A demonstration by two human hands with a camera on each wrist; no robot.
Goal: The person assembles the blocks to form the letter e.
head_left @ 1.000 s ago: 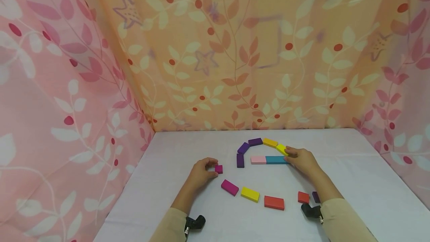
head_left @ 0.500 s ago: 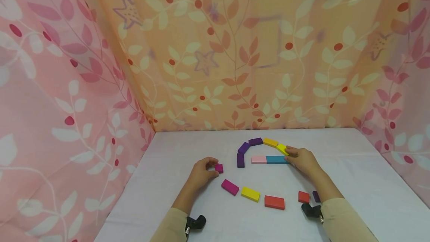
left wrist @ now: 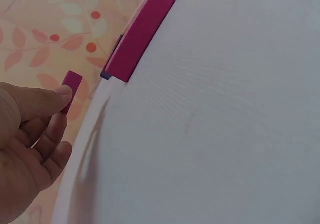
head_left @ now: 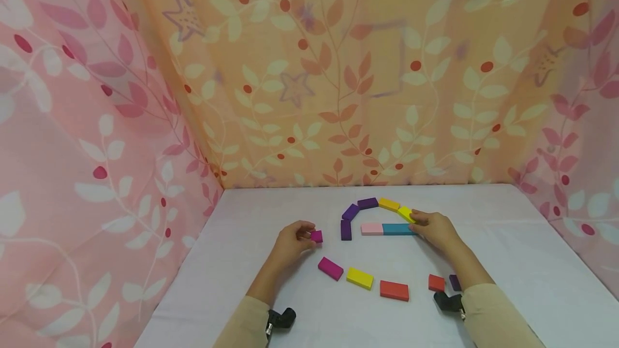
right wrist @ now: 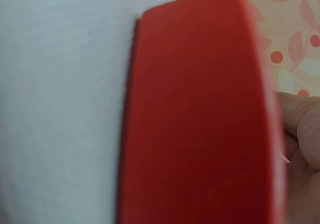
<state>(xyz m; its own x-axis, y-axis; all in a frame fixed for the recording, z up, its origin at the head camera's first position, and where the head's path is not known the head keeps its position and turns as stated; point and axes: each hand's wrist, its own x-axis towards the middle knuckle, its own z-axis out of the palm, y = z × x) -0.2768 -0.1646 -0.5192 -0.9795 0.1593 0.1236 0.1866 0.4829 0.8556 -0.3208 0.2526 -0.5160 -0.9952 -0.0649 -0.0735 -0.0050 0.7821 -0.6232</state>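
Just below the head view's centre, the left hand [head_left: 290,246] pinches a small magenta block [head_left: 316,237], which has risen slightly in the frame and so has probably come off the white cloth [head_left: 242,219]. Right of centre, the right hand [head_left: 437,231] stays against the arc's bright yellow block [head_left: 405,214] (whether gripping it, I cannot tell). The magenta piece looks flat, smooth and plain, tilted in the left-wrist view.
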